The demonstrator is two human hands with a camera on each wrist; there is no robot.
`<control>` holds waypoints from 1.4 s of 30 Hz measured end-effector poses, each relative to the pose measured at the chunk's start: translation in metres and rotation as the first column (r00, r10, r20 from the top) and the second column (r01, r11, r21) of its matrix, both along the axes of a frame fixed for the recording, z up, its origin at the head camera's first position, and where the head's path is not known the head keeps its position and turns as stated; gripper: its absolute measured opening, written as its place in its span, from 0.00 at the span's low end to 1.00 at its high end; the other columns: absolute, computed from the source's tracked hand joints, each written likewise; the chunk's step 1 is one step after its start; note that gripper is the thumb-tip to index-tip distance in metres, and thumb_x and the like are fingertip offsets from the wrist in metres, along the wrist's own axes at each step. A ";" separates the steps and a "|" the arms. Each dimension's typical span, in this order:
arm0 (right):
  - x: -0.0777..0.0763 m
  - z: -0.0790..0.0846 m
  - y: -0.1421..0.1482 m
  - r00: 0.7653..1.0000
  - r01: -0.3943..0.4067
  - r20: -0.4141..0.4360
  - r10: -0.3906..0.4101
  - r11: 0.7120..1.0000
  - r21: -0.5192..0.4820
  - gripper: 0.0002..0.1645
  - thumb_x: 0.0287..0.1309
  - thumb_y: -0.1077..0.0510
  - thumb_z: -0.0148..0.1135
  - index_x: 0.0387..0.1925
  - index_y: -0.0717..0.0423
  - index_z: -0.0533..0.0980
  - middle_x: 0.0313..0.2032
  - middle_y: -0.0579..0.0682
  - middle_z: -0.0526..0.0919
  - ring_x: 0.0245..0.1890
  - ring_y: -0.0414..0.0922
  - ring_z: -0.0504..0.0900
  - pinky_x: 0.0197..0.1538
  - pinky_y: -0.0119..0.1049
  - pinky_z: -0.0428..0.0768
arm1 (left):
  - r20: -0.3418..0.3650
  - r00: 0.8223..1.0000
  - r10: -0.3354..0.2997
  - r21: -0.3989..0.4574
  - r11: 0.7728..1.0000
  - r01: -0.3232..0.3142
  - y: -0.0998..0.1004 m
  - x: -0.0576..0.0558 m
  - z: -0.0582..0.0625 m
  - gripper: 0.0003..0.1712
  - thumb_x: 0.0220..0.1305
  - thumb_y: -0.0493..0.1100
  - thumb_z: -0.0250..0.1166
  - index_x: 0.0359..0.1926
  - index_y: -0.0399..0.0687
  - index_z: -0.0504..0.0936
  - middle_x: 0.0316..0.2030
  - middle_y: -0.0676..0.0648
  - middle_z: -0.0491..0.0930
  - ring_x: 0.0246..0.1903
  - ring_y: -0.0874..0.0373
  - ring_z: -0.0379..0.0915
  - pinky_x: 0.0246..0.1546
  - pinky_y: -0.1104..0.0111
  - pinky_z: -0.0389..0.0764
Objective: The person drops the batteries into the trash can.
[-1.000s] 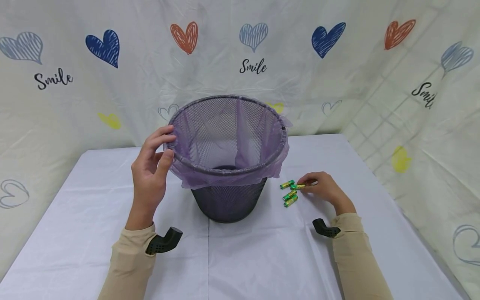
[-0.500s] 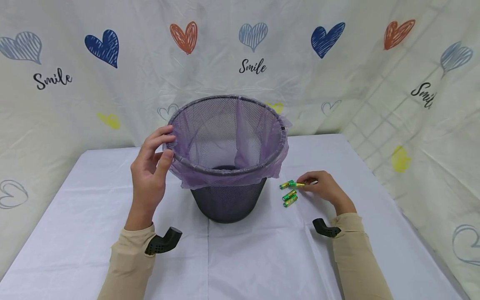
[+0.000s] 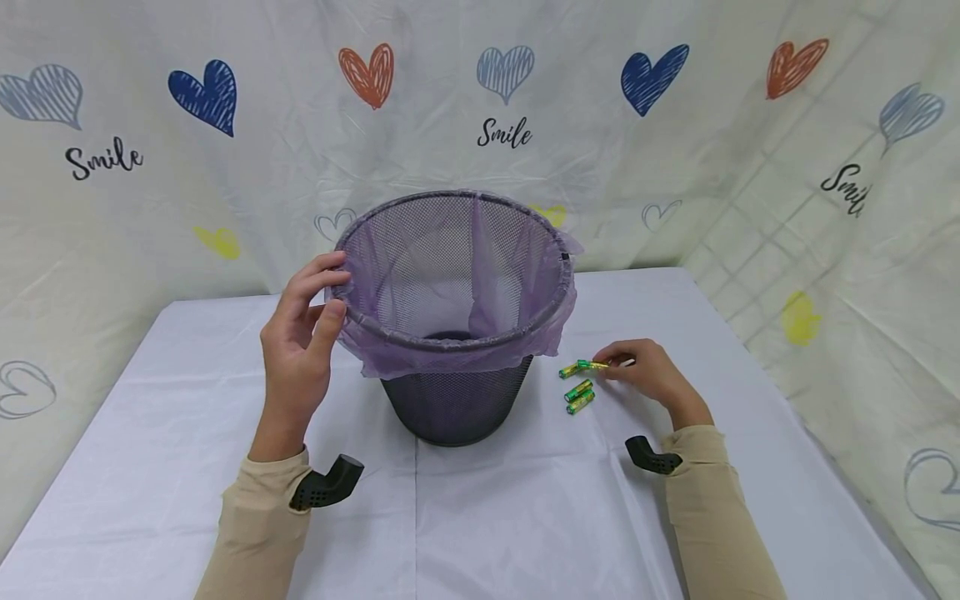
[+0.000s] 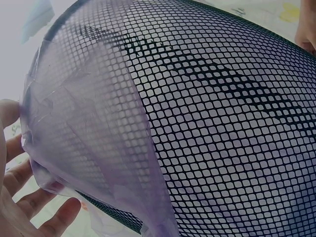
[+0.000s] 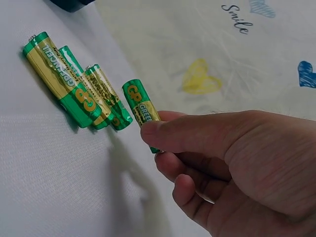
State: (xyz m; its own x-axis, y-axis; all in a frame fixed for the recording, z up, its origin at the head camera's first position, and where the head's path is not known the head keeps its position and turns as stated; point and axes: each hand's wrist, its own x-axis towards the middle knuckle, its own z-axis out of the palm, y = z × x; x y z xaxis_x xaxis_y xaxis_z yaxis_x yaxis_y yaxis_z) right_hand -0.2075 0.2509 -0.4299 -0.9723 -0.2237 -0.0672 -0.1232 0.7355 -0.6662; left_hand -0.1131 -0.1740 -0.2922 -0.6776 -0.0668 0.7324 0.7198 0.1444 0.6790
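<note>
A black mesh wastebasket [image 3: 457,400] stands on the white-covered table, lined with a purple plastic bag [image 3: 450,358] folded over its rim. My left hand [image 3: 300,350] holds the rim at its left side, thumb and fingers against the liner. To the basket's right, my right hand [image 3: 648,371] pinches a green and gold battery [image 5: 140,103] between thumb and fingers. Three more such batteries [image 5: 61,81] lie side by side on the cloth just beyond the pinched one. In the left wrist view, the mesh and liner [image 4: 89,128] fill most of the picture, with left fingers [image 4: 61,217] beside them.
White cloth [image 3: 480,517] covers the table. Behind it hangs a pale curtain [image 3: 435,158] printed with hearts and the word Smile. A black wrist mount [image 3: 326,483] sits on the left sleeve, another mount [image 3: 651,457] on the right.
My right hand has raised the pinched battery slightly and drawn it a little away from the person, over the far battery. The left hand stays on the rim.
</note>
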 end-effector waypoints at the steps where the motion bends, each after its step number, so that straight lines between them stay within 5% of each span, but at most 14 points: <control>1: 0.000 0.000 0.000 1.000 0.001 0.001 -0.001 1.000 0.001 0.10 0.49 0.56 0.66 0.37 0.48 0.81 0.33 0.50 0.81 0.36 0.45 0.75 0.35 0.34 0.73 | -0.001 1.000 -0.002 0.003 1.000 0.002 0.000 0.000 0.000 0.17 0.62 0.32 0.52 0.49 0.22 0.70 0.57 0.31 0.67 0.62 0.46 0.60 0.47 0.73 0.72; 42: 0.005 0.019 -0.002 0.997 0.011 -0.082 -0.011 1.000 0.005 0.12 0.51 0.52 0.65 0.40 0.48 0.81 0.36 0.50 0.82 0.36 0.45 0.77 0.39 0.34 0.76 | 0.005 1.000 0.009 -0.006 1.000 -0.009 0.001 0.001 0.000 0.17 0.62 0.31 0.52 0.49 0.22 0.70 0.57 0.32 0.67 0.62 0.47 0.60 0.47 0.73 0.72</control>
State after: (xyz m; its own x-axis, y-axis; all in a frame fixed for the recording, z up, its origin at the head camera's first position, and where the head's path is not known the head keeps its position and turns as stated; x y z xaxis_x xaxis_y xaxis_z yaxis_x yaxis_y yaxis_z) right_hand -0.2021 0.2487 -0.4106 -0.9771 -0.2126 0.0119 -0.1692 0.7410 -0.6498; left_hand -0.1123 -0.1734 -0.2922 -0.6803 -0.0688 0.7297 0.7153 0.1545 0.6815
